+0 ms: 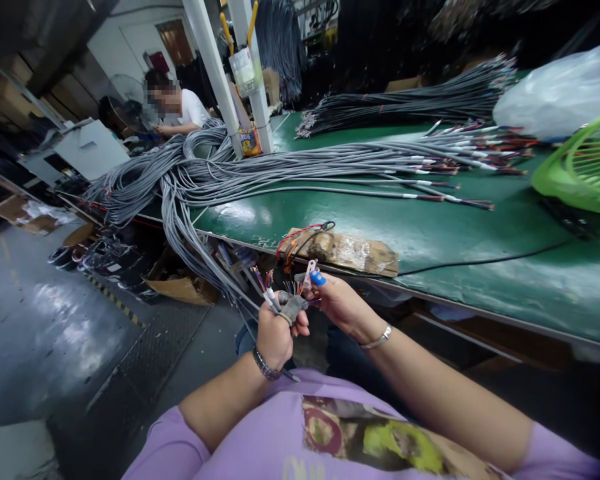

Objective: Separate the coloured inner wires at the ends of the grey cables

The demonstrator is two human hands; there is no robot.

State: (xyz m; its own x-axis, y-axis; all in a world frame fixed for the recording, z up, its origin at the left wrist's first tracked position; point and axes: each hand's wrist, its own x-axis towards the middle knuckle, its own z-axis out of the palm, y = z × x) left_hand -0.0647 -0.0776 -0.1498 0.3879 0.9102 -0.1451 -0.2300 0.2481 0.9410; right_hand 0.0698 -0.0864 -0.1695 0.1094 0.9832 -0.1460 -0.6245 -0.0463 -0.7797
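Note:
My left hand (276, 337) is closed round the ends of several grey cables (271, 298), which have white sleeves and thin coloured wires fanning out at the tips. Grey coverings wrap some of its fingers. Close by on the right, my right hand (341, 300), with a blue covering on one digit, pinches a small pale flat piece (310, 270) beside the fanned wires (294, 289). Whether that piece touches the wires I cannot tell. From my left hand the cables run back up to a large grey cable bundle (215, 177) on the green table (250, 217).
At the table's near edge lies a taped wooden block (355, 253) with red and black leads. A black cord (485, 263) crosses to the right. Farther off are a dark cable bundle (405, 107), a green basket (583, 167), a plastic bag (563, 90) and a seated person (193, 110).

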